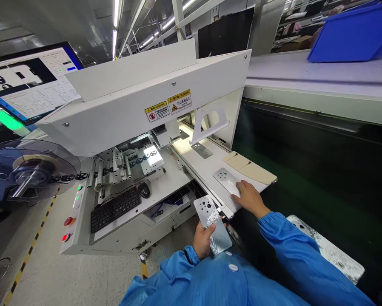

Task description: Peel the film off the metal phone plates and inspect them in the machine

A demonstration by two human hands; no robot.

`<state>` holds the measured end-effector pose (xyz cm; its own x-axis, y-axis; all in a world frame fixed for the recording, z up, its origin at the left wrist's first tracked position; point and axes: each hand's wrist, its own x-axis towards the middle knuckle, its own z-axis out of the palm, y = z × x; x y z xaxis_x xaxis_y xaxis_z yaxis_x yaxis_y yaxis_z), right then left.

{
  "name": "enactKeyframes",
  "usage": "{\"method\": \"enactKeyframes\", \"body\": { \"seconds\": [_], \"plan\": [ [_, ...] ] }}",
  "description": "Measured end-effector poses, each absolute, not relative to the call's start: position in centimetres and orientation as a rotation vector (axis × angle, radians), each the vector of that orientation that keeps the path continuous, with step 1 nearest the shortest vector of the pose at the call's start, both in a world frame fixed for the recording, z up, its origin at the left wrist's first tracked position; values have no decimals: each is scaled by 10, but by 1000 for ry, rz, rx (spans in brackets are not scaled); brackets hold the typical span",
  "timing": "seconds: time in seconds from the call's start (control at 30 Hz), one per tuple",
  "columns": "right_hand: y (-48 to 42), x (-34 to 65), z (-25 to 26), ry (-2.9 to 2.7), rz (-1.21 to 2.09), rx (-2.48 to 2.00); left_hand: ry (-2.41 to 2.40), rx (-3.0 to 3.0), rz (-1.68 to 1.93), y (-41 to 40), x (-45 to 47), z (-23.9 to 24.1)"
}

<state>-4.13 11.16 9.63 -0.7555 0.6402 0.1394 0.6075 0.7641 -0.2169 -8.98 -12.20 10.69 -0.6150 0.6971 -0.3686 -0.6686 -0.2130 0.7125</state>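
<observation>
A silvery phone back cover (222,238) with round camera holes is in my left hand (202,240), held upright in front of my body with the thumb across its face. My right hand (251,199) is at the near end of a second phone back cover (224,177), which lies on the white conveyor (216,163). Thumb and fingers sit around that end; the contact underneath is hidden. Farther up the conveyor lies a third cover (203,151), close to the white machine (140,102). Another cover (329,250) rests on the dark green belt beside my right sleeve.
A keyboard (116,209) and mouse (143,190) sit on the machine's ledge. A reel (31,170) feeds a strip of black rings at left. A cream plate (250,167) edges the conveyor. A monitor (28,80) stands behind; a blue bin (353,34) is on the shelf.
</observation>
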Motion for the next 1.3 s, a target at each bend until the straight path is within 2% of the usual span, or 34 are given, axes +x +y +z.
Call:
{"method": "enactKeyframes", "body": {
  "seconds": [0.4,0.8,1.3],
  "plan": [
    [79,-57,63,-2886,207,-804,1153,-17,1923,-124,-95,115],
    [116,-83,64,-2871,285,-777,1177,-9,1929,-123,-101,114],
    [122,-100,71,-2876,290,-835,1148,-6,1923,-119,-107,106]
  ]
}}
